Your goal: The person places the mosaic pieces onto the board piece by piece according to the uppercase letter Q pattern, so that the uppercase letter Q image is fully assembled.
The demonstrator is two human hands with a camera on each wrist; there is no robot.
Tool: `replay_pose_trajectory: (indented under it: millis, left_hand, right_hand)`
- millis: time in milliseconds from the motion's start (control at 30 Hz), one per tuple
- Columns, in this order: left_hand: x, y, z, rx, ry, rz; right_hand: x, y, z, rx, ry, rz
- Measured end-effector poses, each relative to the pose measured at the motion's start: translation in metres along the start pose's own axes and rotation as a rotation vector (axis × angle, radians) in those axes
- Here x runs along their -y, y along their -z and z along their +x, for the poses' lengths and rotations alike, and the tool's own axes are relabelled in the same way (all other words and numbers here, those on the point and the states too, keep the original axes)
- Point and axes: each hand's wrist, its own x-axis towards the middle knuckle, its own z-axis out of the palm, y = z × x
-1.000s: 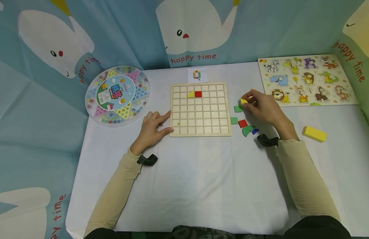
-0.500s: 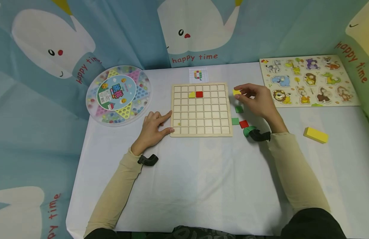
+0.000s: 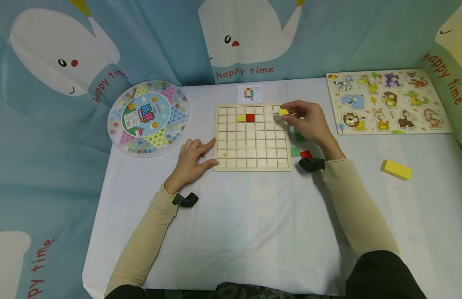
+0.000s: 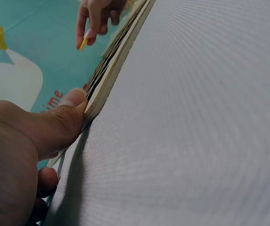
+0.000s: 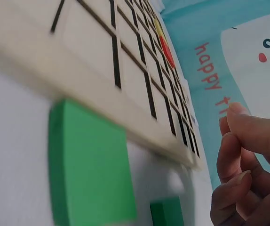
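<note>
My right hand (image 3: 307,120) pinches a small flat yellow piece (image 3: 283,111) between thumb and fingertips, over the upper right corner of a wooden grid board (image 3: 250,141). The yellow piece also shows edge-on (image 4: 83,43) in the left wrist view. My left hand (image 3: 191,162) rests at the board's left side, thumb and index finger extended against its frame; the thumb (image 4: 71,101) lies on the edge. In the board's second row a yellow piece (image 3: 240,118) sits beside a red square (image 3: 250,118). Right of the board lie green tiles (image 3: 295,152) and a red tile (image 3: 306,154), partly covered by the wrist camera.
Behind the board lies a card (image 3: 249,94) with a coloured pattern on a grid. A round Chinese checkers set (image 3: 148,118) stands at the left. An animal puzzle board (image 3: 389,101) lies at the back right, with a yellow block (image 3: 397,170) nearer the front.
My right hand has carried the yellow piece leftward from beside the green tiles to over the board's upper right corner. My left hand stays at the board's left edge.
</note>
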Motion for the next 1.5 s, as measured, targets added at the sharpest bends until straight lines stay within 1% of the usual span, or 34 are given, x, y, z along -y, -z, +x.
replay_pose_trajectory:
  millis: [300, 467, 700, 900, 1067, 1500]
  left_hand:
    - [0.001, 0.000, -0.001, -0.002, -0.004, 0.003]
    - [0.001, 0.000, 0.000, 0.002, -0.001, 0.009]
    - [0.000, 0.001, 0.000, -0.001, 0.001, 0.014]
    - [-0.002, 0.001, 0.000, 0.013, 0.014, 0.010]
    - [-0.001, 0.001, 0.000, 0.008, 0.010, 0.020]
    - [-0.001, 0.001, 0.000, 0.012, 0.011, 0.016]
  right_hand:
    - [0.009, -0.021, 0.015, 0.054, 0.026, 0.016]
    - [0.015, -0.030, 0.020, 0.101, 0.035, 0.021]
    - [0.022, -0.041, 0.025, 0.131, 0.053, -0.024]
    - [0.023, -0.045, 0.027, 0.140, 0.025, -0.047]
    - [0.023, -0.047, 0.028, 0.147, 0.011, -0.062]
    - [0.021, -0.049, 0.030, 0.155, 0.032, -0.108]
